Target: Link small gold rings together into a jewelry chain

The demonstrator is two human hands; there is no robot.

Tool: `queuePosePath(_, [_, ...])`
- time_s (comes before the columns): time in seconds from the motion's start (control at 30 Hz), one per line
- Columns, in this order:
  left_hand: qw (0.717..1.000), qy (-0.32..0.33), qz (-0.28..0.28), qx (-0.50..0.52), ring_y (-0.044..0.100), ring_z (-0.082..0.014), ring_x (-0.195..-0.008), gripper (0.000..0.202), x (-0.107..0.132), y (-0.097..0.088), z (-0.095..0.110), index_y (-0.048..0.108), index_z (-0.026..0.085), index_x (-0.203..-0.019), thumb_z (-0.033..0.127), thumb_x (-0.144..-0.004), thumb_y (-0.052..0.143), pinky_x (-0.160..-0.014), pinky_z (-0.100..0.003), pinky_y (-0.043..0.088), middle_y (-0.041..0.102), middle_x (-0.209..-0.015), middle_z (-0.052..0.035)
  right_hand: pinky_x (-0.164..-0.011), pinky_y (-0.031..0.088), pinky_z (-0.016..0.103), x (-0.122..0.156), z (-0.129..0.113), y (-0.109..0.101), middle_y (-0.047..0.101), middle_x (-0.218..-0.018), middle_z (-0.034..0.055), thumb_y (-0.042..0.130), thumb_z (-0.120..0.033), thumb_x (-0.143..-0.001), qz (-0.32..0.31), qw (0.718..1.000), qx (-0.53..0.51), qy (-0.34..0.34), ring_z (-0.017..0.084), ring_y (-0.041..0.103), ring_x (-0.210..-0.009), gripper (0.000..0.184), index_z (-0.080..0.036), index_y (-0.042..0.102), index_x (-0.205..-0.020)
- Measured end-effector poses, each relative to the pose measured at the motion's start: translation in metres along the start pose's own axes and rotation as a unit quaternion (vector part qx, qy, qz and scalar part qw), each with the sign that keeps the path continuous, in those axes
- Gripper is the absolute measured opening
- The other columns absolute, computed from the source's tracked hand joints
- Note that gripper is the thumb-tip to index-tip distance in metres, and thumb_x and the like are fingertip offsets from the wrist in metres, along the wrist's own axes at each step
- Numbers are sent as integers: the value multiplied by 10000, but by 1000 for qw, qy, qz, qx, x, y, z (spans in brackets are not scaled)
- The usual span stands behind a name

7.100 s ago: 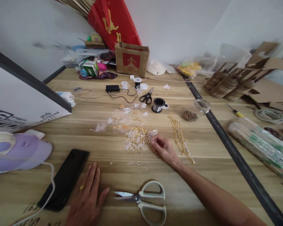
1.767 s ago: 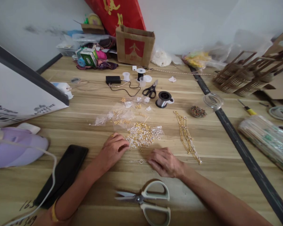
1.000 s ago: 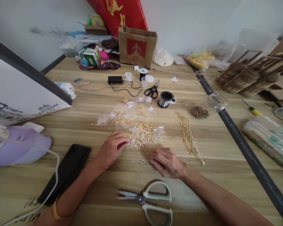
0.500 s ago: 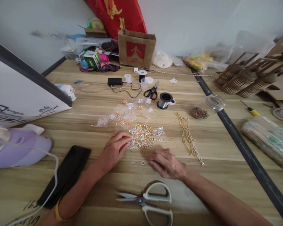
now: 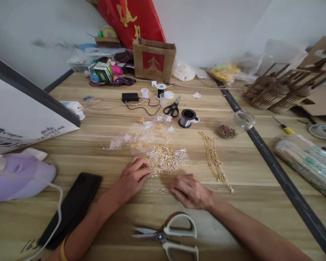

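My left hand (image 5: 133, 177) is at the left edge of a heap of gold and silver beads (image 5: 163, 159), thumb and fingertips pinched together; anything between them is too small to make out. A thin silver chain (image 5: 154, 191) with a small ring (image 5: 163, 191) lies on the wooden table below the heap. Closed around the chain's right end is my right hand (image 5: 191, 191), resting on the table with its fingers curled; the grip itself is partly hidden. White-handled scissors (image 5: 163, 236) lie spread nearer to me.
Gold and silver chains (image 5: 216, 161) lie to the right. Small bags of findings (image 5: 138, 139), a wire spool (image 5: 188, 118) and black scissors (image 5: 172, 108) sit beyond the heap. A black phone (image 5: 73, 210) is at left, a tipped jar of beads (image 5: 235, 125) at right.
The view has shifted slightly, so the whole scene sits a little differently. Both hands stay in nearly the same places, the left fingers still at the bead heap.
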State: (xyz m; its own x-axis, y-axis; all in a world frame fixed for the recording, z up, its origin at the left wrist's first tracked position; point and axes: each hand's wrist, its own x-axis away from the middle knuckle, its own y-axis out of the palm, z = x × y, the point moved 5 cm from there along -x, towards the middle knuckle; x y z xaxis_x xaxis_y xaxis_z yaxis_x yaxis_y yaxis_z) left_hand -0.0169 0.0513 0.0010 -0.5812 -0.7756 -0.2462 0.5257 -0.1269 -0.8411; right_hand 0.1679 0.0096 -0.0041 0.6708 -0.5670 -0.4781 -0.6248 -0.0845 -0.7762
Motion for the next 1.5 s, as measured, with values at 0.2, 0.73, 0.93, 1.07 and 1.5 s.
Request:
queuePosePath(0.2, [1000,-7,-15,25,504,-193,-960,255,2,-2,-4,689,197,-935,87,-872,467,-850,-362,448,567,-962,-73,-559,397,247,-2,-1,-2,581,-703,17,447,-146,-918,13,1000,1,-4,118,522,-621,79,-156,526,-915])
queuePosePath(0.73, [977,-137,-157,31,580,-134,-679,170,15,-29,-25,642,190,-718,199,-846,532,-654,-250,407,647,-738,9,-539,387,257,-1,1,1,576,-695,18,445,-153,-920,2,1000,-1,2,123,521,-607,80,-156,524,-908])
queuePosePath(0.93, [972,-123,-200,15,567,-142,-703,150,16,-25,-25,639,198,-713,192,-832,547,-662,-243,378,626,-748,11,-561,398,260,0,1,1,593,-720,26,466,-151,-915,-1,1000,1,5,127,543,-637,64,-150,530,-917])
queuePosePath(1.07, [971,-124,-204,21,562,-151,-716,166,14,-23,-19,630,187,-700,188,-834,532,-672,-248,375,616,-744,-1,-545,391,256,0,1,1,584,-711,21,468,-151,-914,5,1000,1,2,125,534,-622,57,-151,525,-918])
queuePosePath(1.5, [970,-98,-221,-15,551,-156,-692,186,13,-24,-12,603,185,-664,144,-814,500,-655,-258,369,608,-692,2,-559,396,255,-1,0,-1,596,-726,23,448,-152,-922,11,1000,11,-2,122,543,-640,74,-159,519,-940])
